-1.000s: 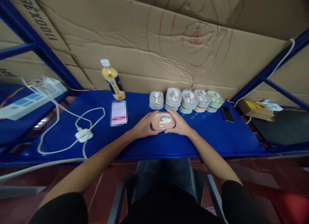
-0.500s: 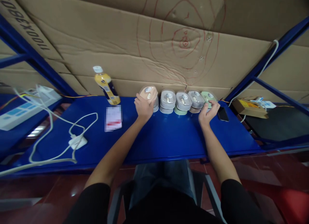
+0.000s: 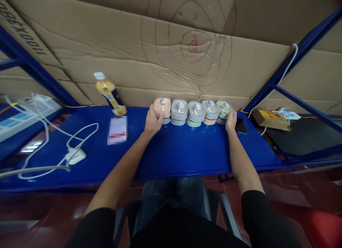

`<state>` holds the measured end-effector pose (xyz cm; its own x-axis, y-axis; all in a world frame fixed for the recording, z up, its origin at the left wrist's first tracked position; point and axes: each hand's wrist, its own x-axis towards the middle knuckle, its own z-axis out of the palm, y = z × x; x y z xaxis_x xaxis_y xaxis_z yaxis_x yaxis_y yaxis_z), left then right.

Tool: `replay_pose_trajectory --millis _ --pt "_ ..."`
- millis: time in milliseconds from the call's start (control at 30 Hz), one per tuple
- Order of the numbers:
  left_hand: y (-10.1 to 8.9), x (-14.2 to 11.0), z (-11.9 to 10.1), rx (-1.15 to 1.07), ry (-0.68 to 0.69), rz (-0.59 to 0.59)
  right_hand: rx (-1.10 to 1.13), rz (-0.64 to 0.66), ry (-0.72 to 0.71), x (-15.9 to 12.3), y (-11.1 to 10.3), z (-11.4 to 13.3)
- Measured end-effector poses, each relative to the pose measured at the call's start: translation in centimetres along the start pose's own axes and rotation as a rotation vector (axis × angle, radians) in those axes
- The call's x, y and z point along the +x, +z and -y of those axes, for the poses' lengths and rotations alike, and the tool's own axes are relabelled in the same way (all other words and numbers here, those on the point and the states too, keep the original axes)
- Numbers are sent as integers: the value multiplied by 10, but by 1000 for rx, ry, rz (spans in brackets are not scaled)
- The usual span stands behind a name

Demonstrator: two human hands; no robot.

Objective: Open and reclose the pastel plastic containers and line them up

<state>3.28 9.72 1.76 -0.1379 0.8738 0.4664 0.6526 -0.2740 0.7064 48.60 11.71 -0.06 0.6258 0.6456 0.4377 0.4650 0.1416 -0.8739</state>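
Along the back of the blue table stands a row of small lidded boxes with clear covers and round stickers, stacked two high. My left hand [image 3: 153, 122] wraps the left side of the peach box [image 3: 162, 106], which rests on a grey box [image 3: 166, 120] at the row's left end. At the other end, my right hand [image 3: 231, 121] is closed round the right side of the green box [image 3: 223, 109]; its fingertips are partly hidden. Between them sit stacks topped by a left grey box [image 3: 179, 109], a middle grey box [image 3: 197, 110] and a right grey box [image 3: 211, 109].
A yellow drink bottle [image 3: 110, 94] stands at the back left, with a blurred white packet [image 3: 117, 129] before it. White cables and a white charger [image 3: 76, 156] lie further left. A phone [image 3: 241, 126] lies right of my right hand. Cardboard [image 3: 107, 45] walls the back.
My left hand has carried the peach box from the table's front middle onto the leftmost grey box. My right hand let go of it and moved right to the green box. The view has shifted right.
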Motion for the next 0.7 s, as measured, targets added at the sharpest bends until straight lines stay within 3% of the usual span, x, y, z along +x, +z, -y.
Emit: replay_pose_trajectory --millis 167,367,700 --pt "-5 1 17 -151 13 105 57 78 -49 -1 -2 -4" --pt "-12 -1 26 -107 4 62 76 138 -97 -7 3 1" --pt "-43 9 54 -89 -68 41 -18 286 -135 -35 17 26"
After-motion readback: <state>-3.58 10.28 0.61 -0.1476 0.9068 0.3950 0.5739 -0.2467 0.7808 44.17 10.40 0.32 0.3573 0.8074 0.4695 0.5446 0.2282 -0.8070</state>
